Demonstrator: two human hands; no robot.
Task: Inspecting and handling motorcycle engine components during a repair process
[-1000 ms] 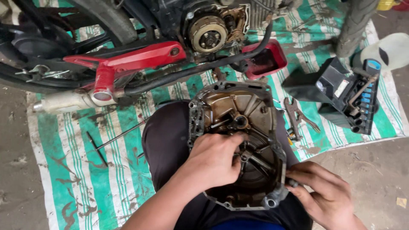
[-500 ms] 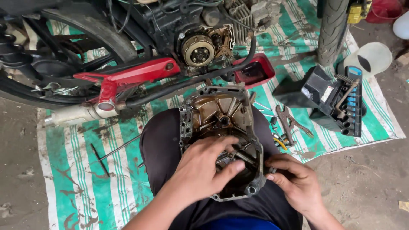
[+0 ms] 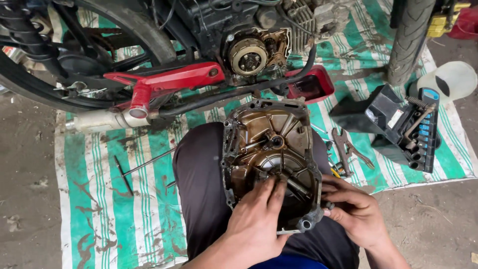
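A greasy metal engine cover (image 3: 266,142) lies inner side up on my lap, over dark trousers. My left hand (image 3: 256,216) rests flat inside its lower half, fingers pressing on the parts near a small shaft (image 3: 296,185). My right hand (image 3: 353,209) grips the cover's lower right edge, fingers curled around a lug there. Whether the right fingers also hold a small part is hidden.
A motorcycle stands ahead with its open clutch (image 3: 247,56), red footrest bracket (image 3: 169,79), rear tyre (image 3: 99,30) and exhaust (image 3: 102,120). On the green striped mat (image 3: 99,199) lie a T-handle wrench (image 3: 130,172), pliers (image 3: 346,149), a socket set case (image 3: 398,124) and a red tray (image 3: 311,84).
My view has shifted, bringing the cover and motorcycle larger and higher. My left hand slid lower inside the cover, and my right hand moved up onto its lower right edge.
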